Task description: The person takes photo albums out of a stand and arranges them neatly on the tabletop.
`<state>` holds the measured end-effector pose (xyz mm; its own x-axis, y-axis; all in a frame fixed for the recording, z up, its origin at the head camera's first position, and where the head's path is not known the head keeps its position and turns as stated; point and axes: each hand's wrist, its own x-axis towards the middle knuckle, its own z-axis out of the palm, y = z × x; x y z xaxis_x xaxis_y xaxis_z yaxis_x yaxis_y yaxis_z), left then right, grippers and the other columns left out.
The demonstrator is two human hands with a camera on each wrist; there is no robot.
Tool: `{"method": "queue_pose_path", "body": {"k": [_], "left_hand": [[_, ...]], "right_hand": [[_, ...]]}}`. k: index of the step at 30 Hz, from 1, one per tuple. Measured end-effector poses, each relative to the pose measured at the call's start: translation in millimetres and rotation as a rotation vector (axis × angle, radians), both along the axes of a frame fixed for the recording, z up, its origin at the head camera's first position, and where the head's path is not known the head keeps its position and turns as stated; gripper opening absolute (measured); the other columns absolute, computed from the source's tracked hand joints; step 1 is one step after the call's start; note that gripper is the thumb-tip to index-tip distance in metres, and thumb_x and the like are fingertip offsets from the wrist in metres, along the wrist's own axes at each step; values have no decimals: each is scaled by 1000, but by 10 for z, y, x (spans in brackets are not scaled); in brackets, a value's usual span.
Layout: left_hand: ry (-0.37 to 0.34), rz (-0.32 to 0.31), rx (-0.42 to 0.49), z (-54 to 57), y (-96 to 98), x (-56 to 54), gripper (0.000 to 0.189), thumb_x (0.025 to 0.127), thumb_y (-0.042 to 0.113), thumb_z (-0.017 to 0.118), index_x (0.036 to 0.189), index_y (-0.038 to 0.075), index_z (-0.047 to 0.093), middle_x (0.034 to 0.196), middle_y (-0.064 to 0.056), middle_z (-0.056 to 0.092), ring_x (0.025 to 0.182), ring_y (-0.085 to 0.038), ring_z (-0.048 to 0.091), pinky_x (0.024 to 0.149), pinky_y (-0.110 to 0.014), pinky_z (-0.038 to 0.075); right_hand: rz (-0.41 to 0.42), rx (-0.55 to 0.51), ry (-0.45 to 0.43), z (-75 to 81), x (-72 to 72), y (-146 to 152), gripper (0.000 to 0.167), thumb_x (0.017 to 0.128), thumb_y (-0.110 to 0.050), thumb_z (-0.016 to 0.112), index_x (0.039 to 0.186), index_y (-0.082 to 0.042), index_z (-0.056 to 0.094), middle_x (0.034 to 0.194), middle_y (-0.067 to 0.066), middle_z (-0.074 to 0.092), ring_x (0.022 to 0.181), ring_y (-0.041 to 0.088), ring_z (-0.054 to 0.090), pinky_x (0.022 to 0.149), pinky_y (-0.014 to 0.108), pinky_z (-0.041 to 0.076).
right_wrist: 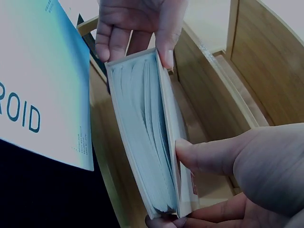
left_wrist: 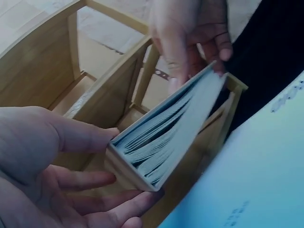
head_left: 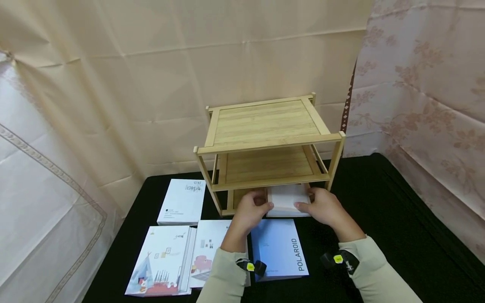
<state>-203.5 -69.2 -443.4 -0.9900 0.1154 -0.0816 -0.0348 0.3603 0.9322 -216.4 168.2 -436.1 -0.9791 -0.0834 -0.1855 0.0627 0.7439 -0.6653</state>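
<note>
Both hands hold a thick white book (head_left: 288, 198) at the opening of the wooden shelf's lowest tier (head_left: 242, 197). At its left end my left hand (head_left: 251, 210) grips it, thumb on the top cover and fingers below, as the left wrist view shows. My right hand (head_left: 325, 207) pinches the opposite end the same way. The page edges (right_wrist: 142, 128) face me, slightly fanned between the covers. In the head view the far part of the book is hidden under the middle tier (head_left: 270, 166). Just in front of it lies a blue book marked POLAROID (head_left: 276, 248).
The light wooden shelf (head_left: 265, 122) stands at the back of a black-covered table (head_left: 379, 219). To the left lie a white book (head_left: 182, 202), a stack with a tent picture (head_left: 161, 256) and a book with a pink picture (head_left: 206, 248). Curtains (head_left: 151, 84) hang behind.
</note>
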Motion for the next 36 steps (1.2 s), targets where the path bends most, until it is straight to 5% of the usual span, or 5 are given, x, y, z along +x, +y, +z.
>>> {"method": "queue_pose_path", "body": {"k": [6,14,27,36], "left_hand": [[-16,-37,-15,44,-18,7,63,93,17,77,150,6,52,138,-17,64,123,-32,65,95,-43,59],[-28,-64,-62,69,-11,58,75,89,21,82,155,11,47,125,-13,68,105,-23,66,83,-36,60],[-60,-158,-117,96,-78,207,86,86,31,85,158,14,41,117,-9,66,97,-22,63,79,-36,53],[-164,-234,-5,84,-104,308,94,83,22,88,160,14,35,114,-12,64,87,-23,68,74,-35,57]], "right_hand": [[28,31,-2,21,-8,37,81,90,-41,78,147,8,47,133,31,61,115,42,64,91,53,56],[59,35,17,54,90,103,85,89,-41,79,147,12,45,129,30,64,109,39,68,87,49,58],[92,16,32,68,298,227,90,83,-46,83,146,8,49,116,19,70,88,20,68,71,35,57],[107,-12,-8,38,420,352,99,77,-50,86,148,6,46,113,15,71,85,17,67,70,33,56]]}}
